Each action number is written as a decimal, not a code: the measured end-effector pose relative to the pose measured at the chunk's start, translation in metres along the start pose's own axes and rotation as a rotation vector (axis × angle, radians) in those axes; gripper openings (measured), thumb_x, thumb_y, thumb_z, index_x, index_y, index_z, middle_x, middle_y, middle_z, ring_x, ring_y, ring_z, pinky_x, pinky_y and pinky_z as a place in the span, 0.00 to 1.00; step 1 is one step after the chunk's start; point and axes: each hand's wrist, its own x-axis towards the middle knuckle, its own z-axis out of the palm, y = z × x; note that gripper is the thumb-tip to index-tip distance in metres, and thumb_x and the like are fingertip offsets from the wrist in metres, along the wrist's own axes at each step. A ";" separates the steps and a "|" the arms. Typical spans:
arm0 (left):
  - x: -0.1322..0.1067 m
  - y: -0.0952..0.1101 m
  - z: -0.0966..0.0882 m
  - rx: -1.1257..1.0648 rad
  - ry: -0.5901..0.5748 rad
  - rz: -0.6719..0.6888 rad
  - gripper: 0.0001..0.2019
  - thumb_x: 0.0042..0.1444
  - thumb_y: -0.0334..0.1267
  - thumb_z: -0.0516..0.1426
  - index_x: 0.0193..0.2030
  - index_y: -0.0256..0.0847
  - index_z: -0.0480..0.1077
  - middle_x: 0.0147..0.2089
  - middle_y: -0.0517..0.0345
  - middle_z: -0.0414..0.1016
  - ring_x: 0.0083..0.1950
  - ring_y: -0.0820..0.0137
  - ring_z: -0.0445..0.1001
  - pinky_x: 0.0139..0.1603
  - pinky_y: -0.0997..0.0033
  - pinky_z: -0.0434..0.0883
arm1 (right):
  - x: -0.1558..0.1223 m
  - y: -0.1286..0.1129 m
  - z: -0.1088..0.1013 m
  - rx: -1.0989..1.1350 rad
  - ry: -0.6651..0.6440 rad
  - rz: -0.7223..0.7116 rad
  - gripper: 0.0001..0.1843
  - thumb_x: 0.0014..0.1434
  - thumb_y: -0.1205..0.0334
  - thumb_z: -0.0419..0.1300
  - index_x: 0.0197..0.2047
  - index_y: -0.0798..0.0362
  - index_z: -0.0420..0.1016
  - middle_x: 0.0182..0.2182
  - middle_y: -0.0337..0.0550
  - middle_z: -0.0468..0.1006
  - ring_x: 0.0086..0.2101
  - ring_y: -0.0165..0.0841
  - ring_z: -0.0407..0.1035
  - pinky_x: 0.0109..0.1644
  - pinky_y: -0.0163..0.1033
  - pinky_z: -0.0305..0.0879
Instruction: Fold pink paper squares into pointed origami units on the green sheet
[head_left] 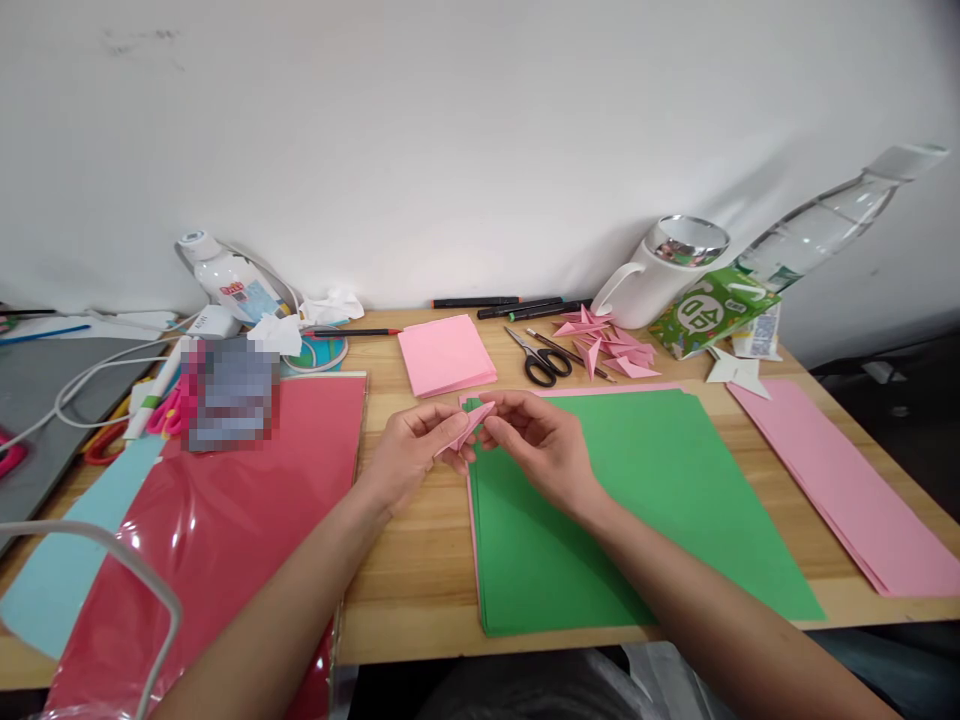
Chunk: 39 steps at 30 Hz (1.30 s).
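Both my hands meet over the middle of the wooden desk [420,560]. My left hand [409,452] and my right hand [536,440] pinch a small folded pink paper piece [466,428] between their fingertips, just above the top left corner of a stack of green sheets [637,500]. Behind my hands lies a stack of pink square papers [446,353]. Several folded pink pieces [607,345] are piled further back to the right.
Black scissors [541,360] and dark markers [517,305] lie at the back. A white mug [660,268], a green carton [712,310], and a clear bottle [817,225] stand back right. Red sheets [225,520] lie left, long pink sheets [847,480] right.
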 end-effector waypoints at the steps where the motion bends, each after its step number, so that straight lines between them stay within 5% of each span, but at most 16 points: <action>1: 0.000 0.000 0.000 -0.012 -0.014 -0.016 0.13 0.47 0.45 0.64 0.30 0.35 0.74 0.26 0.58 0.72 0.26 0.75 0.71 0.23 0.77 0.70 | 0.000 0.000 0.000 -0.011 0.014 -0.008 0.14 0.54 0.55 0.63 0.42 0.53 0.74 0.31 0.41 0.78 0.27 0.29 0.72 0.34 0.37 0.72; 6: 0.001 -0.004 -0.001 -0.013 -0.033 -0.027 0.13 0.47 0.44 0.64 0.31 0.35 0.74 0.26 0.59 0.72 0.25 0.75 0.72 0.22 0.77 0.70 | -0.001 0.002 0.000 -0.076 0.088 -0.026 0.08 0.54 0.58 0.62 0.35 0.54 0.75 0.27 0.39 0.77 0.25 0.28 0.71 0.31 0.35 0.71; 18: -0.001 -0.007 -0.002 0.103 -0.017 0.029 0.13 0.50 0.45 0.63 0.33 0.35 0.73 0.27 0.58 0.73 0.24 0.74 0.73 0.21 0.75 0.72 | -0.002 0.000 0.003 -0.077 0.135 -0.004 0.12 0.56 0.53 0.60 0.34 0.53 0.75 0.22 0.38 0.76 0.23 0.29 0.71 0.28 0.36 0.72; 22: -0.002 -0.003 0.002 0.202 0.083 0.133 0.13 0.50 0.45 0.62 0.33 0.35 0.74 0.26 0.58 0.75 0.26 0.72 0.74 0.26 0.71 0.76 | -0.001 0.000 0.003 -0.029 0.104 0.020 0.15 0.53 0.51 0.63 0.38 0.53 0.75 0.26 0.39 0.77 0.26 0.30 0.72 0.32 0.38 0.73; 26: -0.004 -0.001 0.006 0.313 0.173 0.276 0.11 0.50 0.43 0.62 0.33 0.36 0.74 0.29 0.57 0.76 0.28 0.71 0.75 0.28 0.71 0.76 | -0.001 0.000 0.004 0.016 0.109 0.030 0.15 0.47 0.52 0.68 0.33 0.53 0.74 0.26 0.39 0.76 0.26 0.29 0.70 0.33 0.37 0.72; 39: -0.007 -0.003 0.003 0.495 0.220 0.530 0.04 0.51 0.36 0.61 0.33 0.40 0.77 0.34 0.55 0.77 0.35 0.70 0.74 0.32 0.73 0.74 | 0.000 -0.003 0.003 0.015 0.115 -0.003 0.13 0.45 0.53 0.69 0.30 0.51 0.76 0.26 0.39 0.77 0.26 0.30 0.70 0.33 0.38 0.71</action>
